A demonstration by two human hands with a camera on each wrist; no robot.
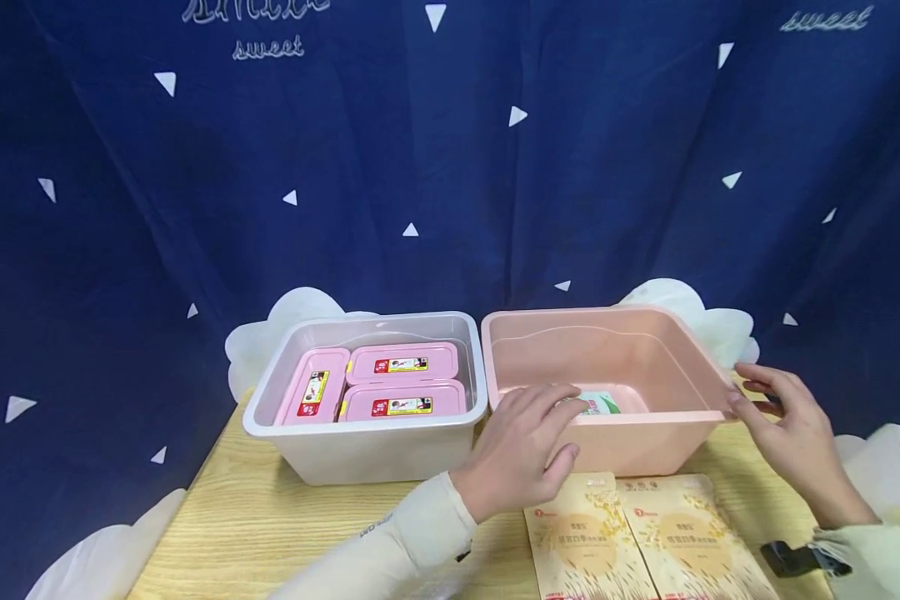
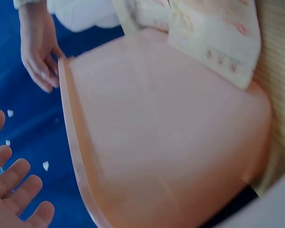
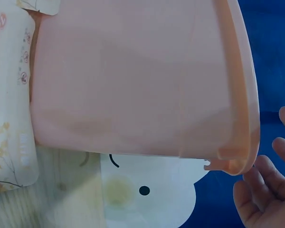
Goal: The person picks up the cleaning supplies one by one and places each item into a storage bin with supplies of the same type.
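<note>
A peach-pink plastic bin (image 1: 607,446) stands on the table. My left hand (image 1: 521,450) hovers over its front left rim, fingers loosely bent; in the left wrist view the fingers (image 2: 21,178) are spread apart and hold nothing. At the bin's front right corner is my right hand (image 1: 791,442), its fingertips (image 3: 256,183) at the outside of the rim without gripping round it. Inside the bin lies a white-and-green packet (image 1: 600,403), partly hidden by the left hand and front wall. Two beige printed pouches (image 1: 581,542) lie side by side before the bin.
Left of the pink bin, almost touching it, stands a light grey bin (image 1: 390,450) with three pink lidded boxes (image 1: 401,362) inside. A dark blue curtain (image 1: 450,167) with white triangles hangs behind the wooden table (image 1: 270,533). White cloud shapes show around the table's edges.
</note>
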